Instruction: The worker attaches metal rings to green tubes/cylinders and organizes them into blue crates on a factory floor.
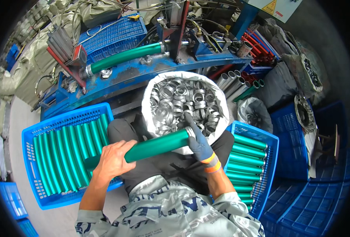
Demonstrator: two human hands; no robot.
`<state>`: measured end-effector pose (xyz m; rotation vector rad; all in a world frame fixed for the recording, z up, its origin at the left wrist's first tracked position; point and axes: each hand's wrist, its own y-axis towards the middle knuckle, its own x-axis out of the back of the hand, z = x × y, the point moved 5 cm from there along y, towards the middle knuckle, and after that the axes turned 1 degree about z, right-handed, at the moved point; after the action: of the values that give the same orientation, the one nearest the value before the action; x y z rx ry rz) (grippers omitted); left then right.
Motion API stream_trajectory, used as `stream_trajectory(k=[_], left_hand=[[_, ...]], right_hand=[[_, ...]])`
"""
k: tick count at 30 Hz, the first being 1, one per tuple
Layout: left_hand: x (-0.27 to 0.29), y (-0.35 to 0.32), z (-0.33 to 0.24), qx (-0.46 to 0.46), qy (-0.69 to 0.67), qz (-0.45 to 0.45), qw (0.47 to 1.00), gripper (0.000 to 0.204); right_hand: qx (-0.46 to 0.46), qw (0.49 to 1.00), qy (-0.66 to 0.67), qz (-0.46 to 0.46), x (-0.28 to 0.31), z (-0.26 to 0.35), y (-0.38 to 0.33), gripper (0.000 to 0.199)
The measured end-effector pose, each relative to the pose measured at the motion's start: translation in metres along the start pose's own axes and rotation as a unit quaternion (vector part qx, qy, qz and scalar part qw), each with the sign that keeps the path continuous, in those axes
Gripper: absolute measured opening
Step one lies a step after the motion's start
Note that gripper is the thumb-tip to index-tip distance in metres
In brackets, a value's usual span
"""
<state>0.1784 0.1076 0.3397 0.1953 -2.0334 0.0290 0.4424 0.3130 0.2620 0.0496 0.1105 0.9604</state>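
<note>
My bare left hand [113,158] is wrapped round a green metal tube [159,145], which lies slantwise above my lap with its right end higher. A silver metal ring [190,132] sits at that right end. My right hand [200,144], in a dark glove with an orange-striped cuff, holds the ring against the tube; one finger reaches up over the loose rings. Just beyond is a white sack [219,98] with its rim rolled down, full of silver threaded-looking rings [179,98]. Part of the tube's left end is hidden by my left hand.
Blue crates of green tubes stand at my left [32,166] and right [273,158]. Ahead, a blue machine bench [131,71] carries another green tube [127,57] clamped between two ends. Bare metal pipes [230,81] and a smaller bag [256,112] lie to the right.
</note>
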Motion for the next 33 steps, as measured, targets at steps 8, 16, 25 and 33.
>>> stream_trajectory(k=[8, 16, 25, 33], left_hand=[[-0.007, -0.001, 0.001, -0.004, 0.002, 0.017, 1.000, 0.061], [-0.013, -0.002, 0.005, 0.036, -0.060, 0.033, 0.997, 0.056], [-0.029, 0.001, 0.011, 0.068, -0.036, 0.041, 0.996, 0.065], [-0.002, -0.031, 0.024, 0.060, -0.152, -0.127, 0.978, 0.071]], right_hand=[[-0.046, 0.999, 0.024, -0.006, 0.001, -0.005, -0.004, 0.106], [0.002, 0.996, -0.089, -0.028, -0.009, -0.006, -0.009, 0.113], [-0.001, 0.999, -0.012, -0.049, -0.004, -0.029, 0.003, 0.100], [-0.146, 0.958, -0.072, -0.237, 0.092, -0.101, 0.081, 0.067]])
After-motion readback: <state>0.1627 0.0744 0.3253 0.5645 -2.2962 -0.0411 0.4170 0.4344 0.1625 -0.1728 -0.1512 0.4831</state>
